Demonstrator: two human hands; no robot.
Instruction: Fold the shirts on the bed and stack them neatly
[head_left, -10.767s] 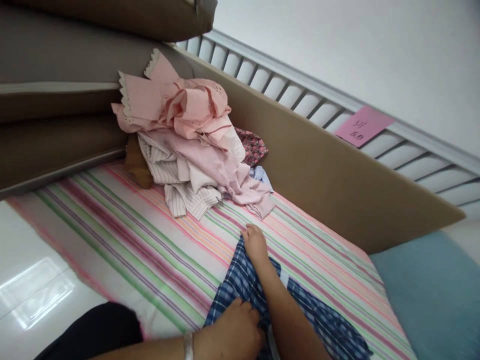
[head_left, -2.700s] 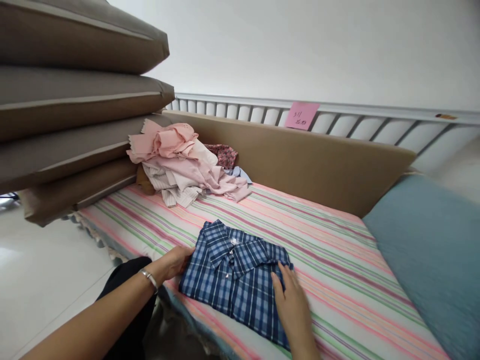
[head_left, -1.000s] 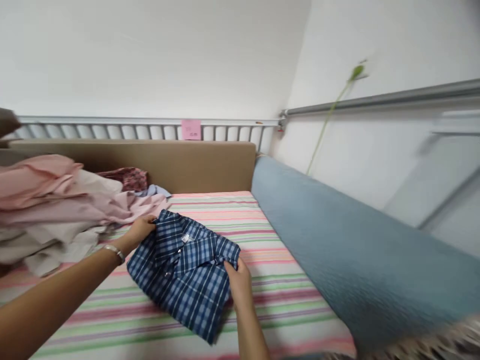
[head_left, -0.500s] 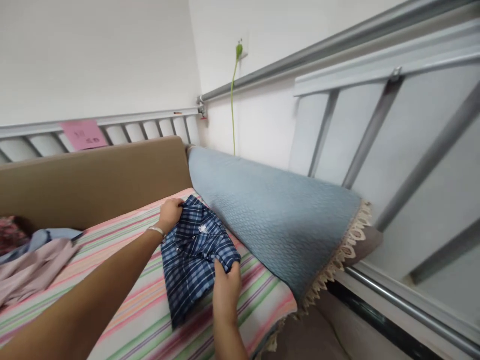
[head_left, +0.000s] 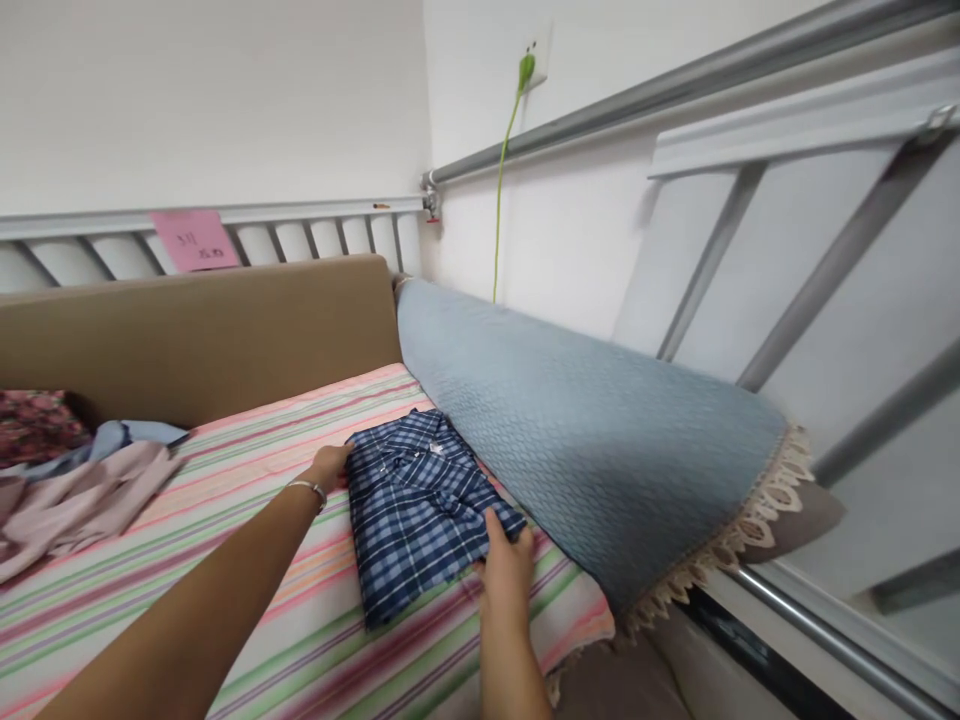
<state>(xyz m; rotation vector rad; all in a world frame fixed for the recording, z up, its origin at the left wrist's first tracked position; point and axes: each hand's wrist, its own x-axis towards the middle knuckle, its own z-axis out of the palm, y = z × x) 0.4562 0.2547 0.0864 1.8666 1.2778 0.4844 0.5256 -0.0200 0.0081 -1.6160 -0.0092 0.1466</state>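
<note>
The plaid shirt [head_left: 420, 500], dark blue with lighter blue and white lines, is between your 2 hands, over the striped sheet [head_left: 292, 540] at the corner end of the couch. It is folded into a compact shape, and the collar side, with a small white label [head_left: 436, 449], is toward the blue quilted cover [head_left: 562, 400]. You have its left edge pinched in the fingers of your left hand [head_left: 332, 466], and this wrist wears a silver bracelet [head_left: 309, 490]. Your right hand [head_left: 508, 555] grips the near right corner, with the thumb on top; what its other fingers do below the cloth, I cannot tell fully.

The blue quilted cover slopes just beside the shirt and ends in a beige lace trim [head_left: 750, 530]. Well apart, to the left, lie a pale pink garment [head_left: 97, 500], a light blue garment [head_left: 131, 434] and a floral cloth [head_left: 37, 425]. Behind them stands the brown backrest [head_left: 225, 340]. On the radiator [head_left: 112, 257] above it hangs a pink note [head_left: 195, 240] with handwriting. A green plug [head_left: 526, 70] sits in the wall socket [head_left: 541, 50].
</note>
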